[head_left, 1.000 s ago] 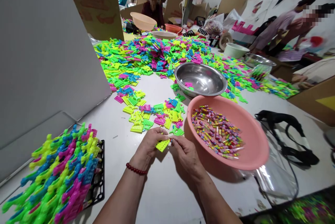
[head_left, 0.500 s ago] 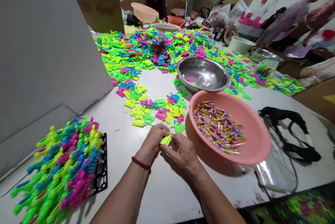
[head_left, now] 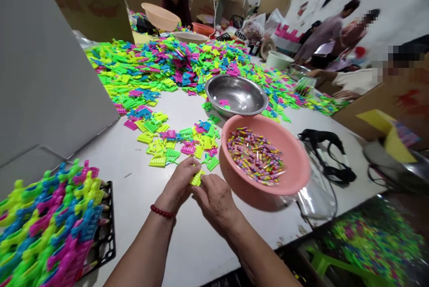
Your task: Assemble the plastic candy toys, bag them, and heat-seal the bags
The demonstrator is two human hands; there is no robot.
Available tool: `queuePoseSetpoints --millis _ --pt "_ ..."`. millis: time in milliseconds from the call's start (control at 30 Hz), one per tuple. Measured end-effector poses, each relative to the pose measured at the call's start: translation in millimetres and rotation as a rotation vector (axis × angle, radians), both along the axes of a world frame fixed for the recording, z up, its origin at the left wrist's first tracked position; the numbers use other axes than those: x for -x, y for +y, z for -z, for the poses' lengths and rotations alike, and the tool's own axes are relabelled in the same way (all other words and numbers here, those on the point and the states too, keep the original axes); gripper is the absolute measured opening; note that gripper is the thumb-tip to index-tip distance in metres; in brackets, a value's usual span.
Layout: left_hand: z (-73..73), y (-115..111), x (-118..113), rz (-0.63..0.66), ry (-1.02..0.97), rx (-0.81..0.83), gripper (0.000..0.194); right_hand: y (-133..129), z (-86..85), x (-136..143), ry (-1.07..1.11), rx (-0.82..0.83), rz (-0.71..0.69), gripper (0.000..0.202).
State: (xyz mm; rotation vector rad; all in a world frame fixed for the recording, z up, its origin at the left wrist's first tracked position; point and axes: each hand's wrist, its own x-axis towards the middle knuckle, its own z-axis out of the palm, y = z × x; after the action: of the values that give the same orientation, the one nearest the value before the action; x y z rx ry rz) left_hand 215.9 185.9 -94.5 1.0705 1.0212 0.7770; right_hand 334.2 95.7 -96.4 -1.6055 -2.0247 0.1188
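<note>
My left hand (head_left: pixel 181 179) and my right hand (head_left: pixel 216 195) meet over the white table, both closed on one small yellow plastic piece (head_left: pixel 196 178) with a slotted, comb-like part. My fingers hide much of it. A red bead bracelet circles my left wrist. Just beyond my hands lie loose pieces of the same kind (head_left: pixel 157 162) in yellow, green, pink and blue. To the right stands a pink basin (head_left: pixel 295 166) holding many small multicoloured tubes (head_left: pixel 254 157). On the left, rows of assembled colourful plastic figures (head_left: pixel 50 220) stand in a black rack (head_left: pixel 112 229).
Behind the pink basin is a steel bowl (head_left: pixel 261 103) with a few pieces inside. A large heap of plastic parts (head_left: pixel 174 61) spreads across the back. A grey panel (head_left: pixel 60 77) rises at left; black straps (head_left: pixel 325 144) lie at right. Several people are farther off.
The view has turned to the right, so the table's contents appear shifted left. Both hands still hold the yellow piece, with fingers slightly moved. A person's arms now show at the right.
</note>
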Motion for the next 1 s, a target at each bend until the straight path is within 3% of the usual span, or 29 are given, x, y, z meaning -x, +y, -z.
queuePoseSetpoints --millis 67,133,233,333,433,500,600,700,800,900,1000 --pt "-0.2 2.4 1.3 0.11 0.185 -0.259 0.027 -8.3 -5.4 -1.8 0.01 0.033 0.016 0.019" --pt "2.9 6.4 1.8 0.136 0.343 -0.489 0.036 -20.3 -15.5 -3.9 -0.022 0.084 0.018 0.015" --pt "15.0 13.8 0.6 -0.035 0.482 -0.793 0.027 -35.2 -38.4 -17.9 -0.084 0.07 -0.039 0.016" --pt "30.3 17.8 -2.5 -0.189 0.664 -0.988 0.029 -29.6 -65.0 -57.7 -0.104 0.027 -0.021 0.018" --pt "37.4 15.9 -6.0 -0.207 0.891 -0.954 0.039 1.1 -82.3 -113.8 -0.257 0.172 0.183 0.021" --pt "35.1 13.7 -7.4 -0.218 0.974 -0.876 0.032 27.5 -84.2 -145.8 -0.391 0.32 0.313 0.019" --pt "25.8 11.9 -7.0 -0.282 1.008 -0.763 0.018 59.8 -75.2 -172.3 -0.477 0.528 0.33 0.02" --pt "17.6 10.2 -5.7 -0.367 1.042 -0.675 0.021 74.7 -62.2 -178.2 -0.486 0.571 0.291 0.017" --pt "13.8 7.0 -6.6 -0.398 1.119 -0.593 0.037 74.0 -58.5 -176.1 -0.484 0.566 0.299 0.017" --pt "12.7 4.9 -7.9 -0.35 1.136 -0.525 0.039 62.7 -72.2 -167.8 -0.454 0.499 0.373 0.018" --pt "14.4 6.3 -7.1 -0.35 1.055 -0.528 0.037 44.0 -95.0 -143.7 -0.244 0.211 0.38 0.02"
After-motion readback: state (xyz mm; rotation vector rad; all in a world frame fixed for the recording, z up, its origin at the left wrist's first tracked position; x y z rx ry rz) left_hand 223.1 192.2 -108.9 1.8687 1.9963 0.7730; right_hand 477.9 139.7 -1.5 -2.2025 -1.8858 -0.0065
